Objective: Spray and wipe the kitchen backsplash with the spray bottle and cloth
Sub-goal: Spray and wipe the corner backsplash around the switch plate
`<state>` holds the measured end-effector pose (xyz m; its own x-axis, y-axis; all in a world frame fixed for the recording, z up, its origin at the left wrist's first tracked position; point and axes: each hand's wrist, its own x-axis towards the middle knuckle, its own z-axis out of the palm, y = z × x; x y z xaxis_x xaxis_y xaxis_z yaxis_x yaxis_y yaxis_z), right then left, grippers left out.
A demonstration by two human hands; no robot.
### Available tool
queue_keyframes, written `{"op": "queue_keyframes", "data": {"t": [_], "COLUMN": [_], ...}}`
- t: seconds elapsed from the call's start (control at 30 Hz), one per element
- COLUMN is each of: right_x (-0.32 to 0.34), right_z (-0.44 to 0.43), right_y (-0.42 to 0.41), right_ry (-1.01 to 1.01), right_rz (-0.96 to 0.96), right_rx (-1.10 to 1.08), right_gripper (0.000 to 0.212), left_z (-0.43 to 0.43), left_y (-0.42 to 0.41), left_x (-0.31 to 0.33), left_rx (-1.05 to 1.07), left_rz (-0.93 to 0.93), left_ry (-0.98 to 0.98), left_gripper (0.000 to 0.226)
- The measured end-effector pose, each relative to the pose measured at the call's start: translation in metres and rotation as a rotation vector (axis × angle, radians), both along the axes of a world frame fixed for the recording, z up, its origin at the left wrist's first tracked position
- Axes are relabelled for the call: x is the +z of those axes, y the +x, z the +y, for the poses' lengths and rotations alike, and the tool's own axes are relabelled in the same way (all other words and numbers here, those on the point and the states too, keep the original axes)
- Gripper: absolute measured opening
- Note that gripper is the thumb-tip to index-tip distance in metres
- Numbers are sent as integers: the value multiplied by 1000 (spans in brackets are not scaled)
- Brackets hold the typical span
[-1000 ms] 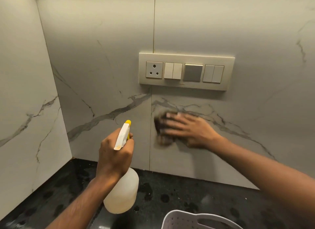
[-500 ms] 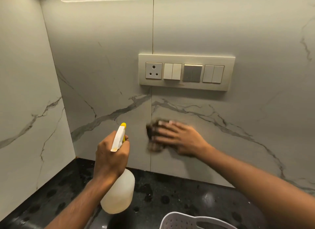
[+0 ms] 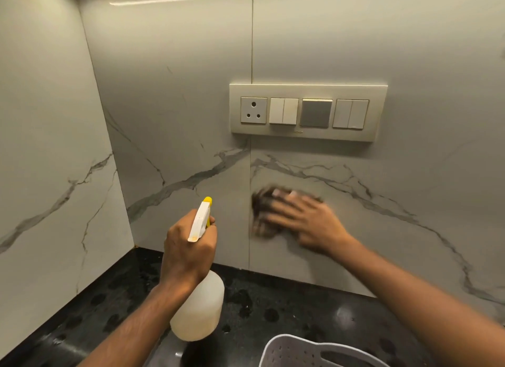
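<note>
My right hand (image 3: 308,221) presses a dark cloth (image 3: 262,213) flat against the marble-look backsplash (image 3: 177,106), just right of the tile seam and below the switch plate. Both are blurred by motion. Most of the cloth is under my fingers. My left hand (image 3: 185,249) grips the neck of a white spray bottle (image 3: 199,309) with a yellow nozzle tip, held upright above the counter and pointing at the wall, to the left of the cloth.
A cream switch plate (image 3: 308,111) with a socket and several switches is mounted above the cloth. A black speckled countertop (image 3: 287,312) runs below. A white perforated basket (image 3: 306,350) sits at the bottom edge. A side wall (image 3: 41,147) closes the corner on the left.
My right hand with the cloth slid left and down along the wall, then back a little to the right. The bottle stayed in my left hand with little movement.
</note>
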<state>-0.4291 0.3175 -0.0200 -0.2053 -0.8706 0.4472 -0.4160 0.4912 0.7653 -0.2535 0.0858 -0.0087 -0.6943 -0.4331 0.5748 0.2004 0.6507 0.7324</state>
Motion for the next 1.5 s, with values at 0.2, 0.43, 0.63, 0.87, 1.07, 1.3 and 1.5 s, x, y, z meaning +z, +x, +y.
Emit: {"op": "queue_keyframes", "data": {"t": [0.2, 0.43, 0.63, 0.87, 1.07, 1.3, 1.5], "right_x": [-20, -34, 76, -84, -30, 169, 240], "right_z": [74, 194, 248, 297, 319, 263, 159], "right_y": [15, 10, 17, 37, 25, 9, 15], "right_ry": [-207, 474, -341, 198, 170, -607, -1183], "right_rz": [-23, 44, 60, -96, 3, 66, -9], "right_rx": [-106, -3, -127, -208, -95, -57, -109], "right_gripper": [66, 74, 76, 95, 75, 66, 60], "left_z": [31, 76, 122, 171, 189, 180, 146], "left_y": [-4, -8, -12, -7, -9, -7, -1], "left_x": [8, 32, 42, 40, 48, 75, 103], "left_rx": [-21, -42, -116, -147, -147, -129, -83], "left_rz": [22, 53, 63, 56, 37, 34, 39], "left_ry": [-32, -16, -21, 20, 38, 72, 60], "left_gripper": [19, 26, 23, 23, 15, 15, 18]}}
